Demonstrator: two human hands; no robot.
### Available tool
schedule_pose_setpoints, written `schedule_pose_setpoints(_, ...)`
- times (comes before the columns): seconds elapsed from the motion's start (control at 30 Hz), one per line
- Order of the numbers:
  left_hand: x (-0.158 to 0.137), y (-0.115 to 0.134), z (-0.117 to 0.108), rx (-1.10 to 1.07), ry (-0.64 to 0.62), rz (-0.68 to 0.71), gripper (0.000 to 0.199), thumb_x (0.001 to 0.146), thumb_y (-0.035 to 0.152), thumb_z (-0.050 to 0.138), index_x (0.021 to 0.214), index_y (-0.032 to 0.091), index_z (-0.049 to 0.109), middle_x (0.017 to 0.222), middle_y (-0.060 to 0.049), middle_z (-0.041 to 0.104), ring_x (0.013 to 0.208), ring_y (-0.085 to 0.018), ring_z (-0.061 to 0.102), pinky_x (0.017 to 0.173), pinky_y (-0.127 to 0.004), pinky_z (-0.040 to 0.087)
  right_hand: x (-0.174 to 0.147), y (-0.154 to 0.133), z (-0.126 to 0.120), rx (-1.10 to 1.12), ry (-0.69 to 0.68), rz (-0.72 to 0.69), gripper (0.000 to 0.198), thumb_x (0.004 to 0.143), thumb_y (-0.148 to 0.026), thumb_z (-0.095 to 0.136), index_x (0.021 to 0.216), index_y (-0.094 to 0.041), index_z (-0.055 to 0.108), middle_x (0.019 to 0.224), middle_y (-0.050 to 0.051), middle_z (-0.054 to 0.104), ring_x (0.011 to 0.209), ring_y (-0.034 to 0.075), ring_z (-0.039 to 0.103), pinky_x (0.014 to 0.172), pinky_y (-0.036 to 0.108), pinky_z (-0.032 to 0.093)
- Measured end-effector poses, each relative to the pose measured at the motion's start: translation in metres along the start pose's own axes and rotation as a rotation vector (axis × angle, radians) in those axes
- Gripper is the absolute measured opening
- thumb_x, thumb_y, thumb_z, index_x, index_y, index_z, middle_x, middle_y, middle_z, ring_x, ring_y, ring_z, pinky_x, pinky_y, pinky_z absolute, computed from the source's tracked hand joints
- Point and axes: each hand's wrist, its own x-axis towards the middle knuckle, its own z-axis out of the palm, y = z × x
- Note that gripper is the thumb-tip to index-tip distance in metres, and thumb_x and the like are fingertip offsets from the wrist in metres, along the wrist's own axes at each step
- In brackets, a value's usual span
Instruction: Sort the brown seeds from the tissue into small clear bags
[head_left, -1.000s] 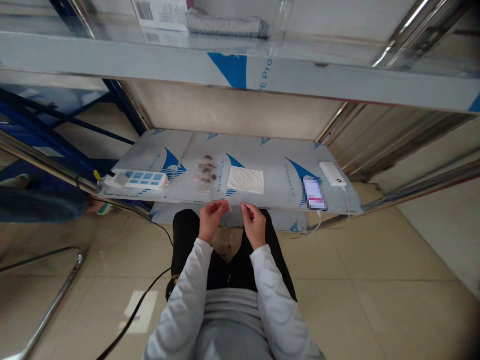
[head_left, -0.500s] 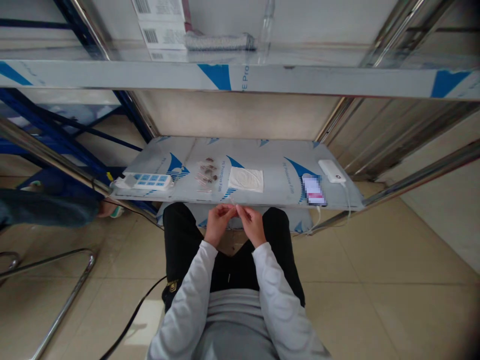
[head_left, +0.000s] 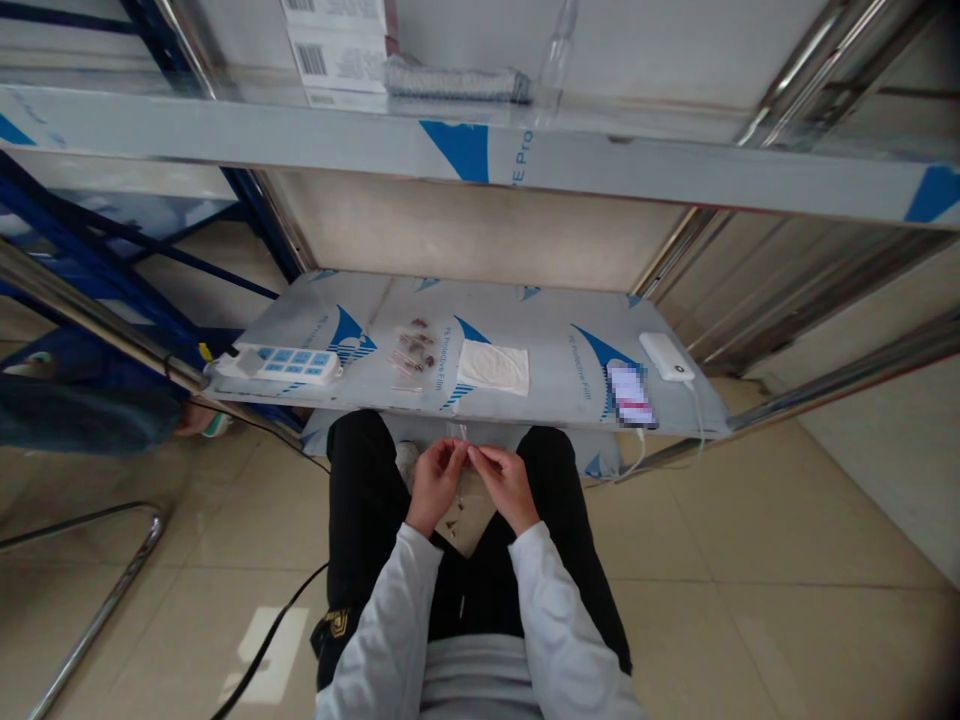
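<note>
Left hand [head_left: 435,484] and right hand [head_left: 507,486] pinch the near end of a clear, packet-like piece [head_left: 457,431]; judged light, limp, slippery, best held by its edges.

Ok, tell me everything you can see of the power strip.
The power strip is long and white, seemingly plastic, with blue squares in two rows on top. It lies flat at the left end of the middle shelf, near the front edge. Neither the left hand nor the right hand touches it. Details are blurred.
</note>
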Motion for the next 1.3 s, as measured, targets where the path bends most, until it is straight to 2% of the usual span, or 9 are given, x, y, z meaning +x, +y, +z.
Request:
schedule_pose_setpoints(0.2, 0.0, 0.005, 0.004, 0.03, -0.11, 0.013, 0.032, 0.075, 0.045, 0.064, 0.076, 0.013, 0.061, 0.067, -0.001, 0.063, 0.064, -0.012, 0.059, 0.064, -0.022, 0.046, -0.009, -0.007, -0.002, -0.083, 0.099, 0.055, 0.024, 0.086, -0.036, 0.057, 0.089, -0.019, 0.074, 0.085, 0.004, 0.075, 0.076, 0.019, 0.069, 0.071, 0.027, 0.053)
schedule_pose_setpoints(0.33, 0.0, 0.016, 0.006, 0.057, -0.197, 0.028, 0.033, 0.078, 0.046, 0.061, 0.075, 0.014, 0.059, 0.066, -0.001, 0.061, 0.063, -0.012, 0.057, 0.062, -0.021, 0.045, -0.014, -0.022, -0.006, -0.209, 0.191, 0.019, 0.021, 0.085, -0.032, 0.056, 0.085, -0.018, 0.071, 0.076, 0.003, 0.073, 0.068, 0.016, 0.068, 0.065, 0.024, 0.052)
schedule_pose_setpoints(0.43, 0.001, 0.024, 0.008, 0.263, -0.224, 0.142, 0.028, 0.083, 0.042, 0.055, 0.079, 0.015, 0.059, 0.071, -0.002, 0.063, 0.066, -0.013, 0.059, 0.063, -0.023, 0.045, -0.012, -0.031, -0.009, -0.33, 0.241, 0.004, 0.016, 0.083, -0.028, 0.058, 0.08, -0.018, 0.07, 0.071, 0.002, 0.071, 0.063, 0.015, 0.066, 0.062, 0.023, 0.05)
schedule_pose_setpoints(0.53, 0.002, 0.034, 0.013, 0.586, -0.165, 0.302, 0.019, 0.084, 0.034, 0.053, 0.078, 0.017, 0.059, 0.071, -0.002, 0.063, 0.065, -0.015, 0.06, 0.064, -0.025, 0.045, -0.007, -0.036, -0.012, -0.473, 0.296, 0.023, 0.012, 0.081, -0.023, 0.059, 0.074, -0.018, 0.068, 0.068, 0.002, 0.07, 0.06, 0.015, 0.065, 0.06, 0.022, 0.048)
schedule_pose_setpoints(0.63, 0.003, 0.044, 0.022, 0.728, -0.096, 0.365, 0.016, 0.083, 0.03, 0.053, 0.075, 0.017, 0.058, 0.069, -0.003, 0.063, 0.063, -0.016, 0.06, 0.064, -0.026, 0.044, -0.003, -0.039, -0.015, -0.644, 0.353, 0.024, 0.012, 0.08, -0.021, 0.059, 0.071, -0.019, 0.066, 0.067, 0.003, 0.07, 0.06, 0.016, 0.064, 0.059, 0.023, 0.045)
schedule_pose_setpoints(0.73, 0.004, 0.05, 0.031, 0.667, -0.069, 0.259, 0.019, 0.083, 0.033, 0.053, 0.074, 0.017, 0.059, 0.069, -0.003, 0.065, 0.061, -0.015, 0.061, 0.062, -0.025, 0.044, -0.003, -0.042, -0.021, -0.694, 0.345, -0.05, 0.012, 0.082, -0.021, 0.06, 0.072, -0.018, 0.066, 0.068, 0.004, 0.069, 0.062, 0.016, 0.064, 0.06, 0.023, 0.045)
schedule_pose_setpoints(0.87, 0.009, 0.051, 0.033, 0.586, -0.18, 0.123, 0.026, 0.082, 0.039, 0.054, 0.074, 0.016, 0.063, 0.07, -0.003, 0.067, 0.063, -0.015, 0.062, 0.061, -0.024, 0.045, -0.004, -0.04, -0.032, -0.658, 0.222, -0.109, 0.011, 0.083, -0.021, 0.06, 0.074, -0.018, 0.066, 0.068, 0.004, 0.069, 0.061, 0.015, 0.063, 0.06, 0.022, 0.045)
schedule_pose_setpoints(1.1, 0.014, 0.045, 0.027, 0.39, -0.362, 0.096, 0.024, 0.082, 0.037, 0.052, 0.075, 0.016, 0.06, 0.069, -0.003, 0.064, 0.064, -0.014, 0.06, 0.062, -0.023, 0.045, -0.004, -0.023, -0.036, -0.353, 0.149, -0.035, 0.012, 0.084, -0.024, 0.057, 0.08, -0.02, 0.068, 0.072, 0.004, 0.072, 0.061, 0.017, 0.068, 0.06, 0.024, 0.051)
schedule_pose_setpoints(1.3, 0.013, 0.047, 0.031, 1.005, -0.22, 0.217, 0.01, 0.076, 0.019, 0.052, 0.066, 0.019, 0.053, 0.057, 0.001, 0.056, 0.051, -0.013, 0.052, 0.054, -0.023, 0.033, 0.002, -0.01, -0.041, -0.52, 0.388, -0.036, 0.012, 0.08, -0.021, 0.058, 0.068, -0.02, 0.063, 0.062, 0.004, 0.068, 0.054, 0.017, 0.064, 0.054, 0.025, 0.047)
